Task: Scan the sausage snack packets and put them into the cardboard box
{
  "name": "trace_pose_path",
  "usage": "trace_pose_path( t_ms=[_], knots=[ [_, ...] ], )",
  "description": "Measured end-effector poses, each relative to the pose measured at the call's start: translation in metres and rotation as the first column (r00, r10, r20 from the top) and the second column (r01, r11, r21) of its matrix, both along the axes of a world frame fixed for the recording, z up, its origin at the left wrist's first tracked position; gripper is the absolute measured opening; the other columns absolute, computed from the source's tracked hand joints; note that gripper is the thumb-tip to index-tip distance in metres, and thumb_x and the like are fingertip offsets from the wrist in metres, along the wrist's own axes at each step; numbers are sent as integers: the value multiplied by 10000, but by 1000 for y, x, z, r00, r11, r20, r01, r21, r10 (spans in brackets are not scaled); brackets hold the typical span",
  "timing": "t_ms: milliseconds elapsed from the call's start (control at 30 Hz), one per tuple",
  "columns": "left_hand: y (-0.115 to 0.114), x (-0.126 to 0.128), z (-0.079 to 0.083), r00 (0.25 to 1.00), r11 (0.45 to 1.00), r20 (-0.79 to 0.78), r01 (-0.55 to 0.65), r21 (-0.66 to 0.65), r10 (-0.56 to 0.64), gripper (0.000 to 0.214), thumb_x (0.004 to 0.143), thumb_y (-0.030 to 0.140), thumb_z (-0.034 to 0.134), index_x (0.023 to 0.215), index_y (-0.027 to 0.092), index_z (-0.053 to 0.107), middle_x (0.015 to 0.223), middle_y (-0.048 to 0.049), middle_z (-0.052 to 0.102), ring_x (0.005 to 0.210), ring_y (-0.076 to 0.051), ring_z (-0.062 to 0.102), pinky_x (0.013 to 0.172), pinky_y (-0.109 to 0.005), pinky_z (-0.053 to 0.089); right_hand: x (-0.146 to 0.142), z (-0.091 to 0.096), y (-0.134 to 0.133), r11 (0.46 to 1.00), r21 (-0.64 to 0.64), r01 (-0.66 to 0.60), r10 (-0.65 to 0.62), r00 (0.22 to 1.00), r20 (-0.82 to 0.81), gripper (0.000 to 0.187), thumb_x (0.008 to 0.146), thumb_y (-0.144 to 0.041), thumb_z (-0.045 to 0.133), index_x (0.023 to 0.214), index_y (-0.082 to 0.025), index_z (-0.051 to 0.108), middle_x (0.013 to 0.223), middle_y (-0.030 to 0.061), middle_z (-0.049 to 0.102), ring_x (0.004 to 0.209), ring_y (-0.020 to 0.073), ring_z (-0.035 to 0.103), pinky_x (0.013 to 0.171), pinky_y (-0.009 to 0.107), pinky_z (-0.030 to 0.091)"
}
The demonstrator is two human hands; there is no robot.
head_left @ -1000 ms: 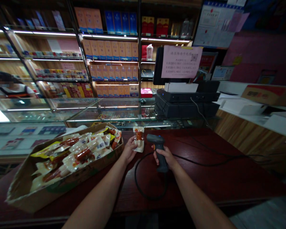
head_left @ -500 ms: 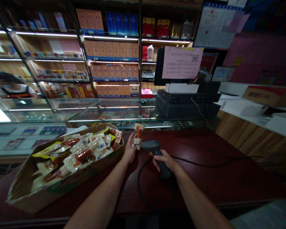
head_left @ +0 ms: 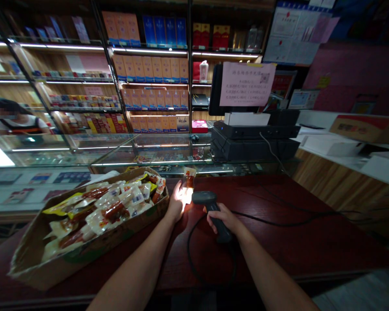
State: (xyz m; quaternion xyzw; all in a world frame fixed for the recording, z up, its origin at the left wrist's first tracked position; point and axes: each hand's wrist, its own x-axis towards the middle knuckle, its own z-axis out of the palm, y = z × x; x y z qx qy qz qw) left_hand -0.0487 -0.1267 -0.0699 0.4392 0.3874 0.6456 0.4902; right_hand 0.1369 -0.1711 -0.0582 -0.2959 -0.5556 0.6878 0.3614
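My left hand [head_left: 176,204] is closed on a small vacuum-packed sausage [head_left: 189,179], held upright above the counter. Bright light falls on the lower part of the pack and on my fingers. Wrapped round the handle of a black barcode scanner [head_left: 210,205] is my right hand [head_left: 225,218]; the scanner's head points left at the pack, a short gap away. Left of my left hand stands an open cardboard box [head_left: 48,270] with several similar packs [head_left: 116,209] in it, some with yellow wrappers.
The dark red counter [head_left: 278,246] carries the scanner's black cable [head_left: 272,223]. Beyond it are a glass display case [head_left: 162,140] and a monitor [head_left: 217,90] with a pink notice. Lit shelves [head_left: 151,84] of boxes line the back. Another person [head_left: 21,123] is at the far left.
A bright light from the scanner now shines on the pack and my left fingers. The small lights on top of the scanner no longer show. Both hands have hardly moved.
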Motion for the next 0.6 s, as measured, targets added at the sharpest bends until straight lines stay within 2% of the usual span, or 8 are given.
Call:
trace_pose_path(
  t_ms=[133,267,367,500,600],
  knots=[
    [-1,0,3,998,1000,-56,-8,-2,7,669,730,285,601,1349,237,351,1297,-122,524,1066,-199,585,750,-303,532,0,-1,1,1000,-2,-3,3,1000,-6,342,689,-377,655,907,-144,531,518,-22,615,329,113,521,313,194,397],
    [-1,-4,-1,999,999,19,45,-11,-45,796,645,145,595,1375,225,291,1312,-131,515,1075,-209,581,823,-337,509,2,-4,4,1000,-7,-8,8,999,-39,376,691,-384,662,943,-131,546,525,-11,623,330,113,526,319,193,397],
    [-5,-4,1,989,994,95,111,1,-111,829,573,74,567,1354,204,321,1323,-127,507,1090,-214,568,881,-349,479,2,-3,3,1000,-19,4,-6,993,-114,409,686,-398,660,972,-127,553,531,-5,622,331,113,522,324,202,408],
    [-18,-6,24,965,983,188,183,21,-183,821,542,47,536,1331,198,363,1270,-116,548,1060,-225,584,891,-385,473,-2,11,-3,998,-21,67,-70,977,-203,408,715,-384,635,1028,-132,565,564,-10,606,349,103,513,341,213,426],
    [-34,-26,52,969,985,191,141,103,-158,784,549,51,519,1311,197,403,1215,-105,584,1059,-231,585,911,-394,462,-12,29,-7,999,8,36,-33,977,-212,400,732,-359,624,1060,-138,568,584,-6,604,370,107,524,357,222,440]
  ],
)
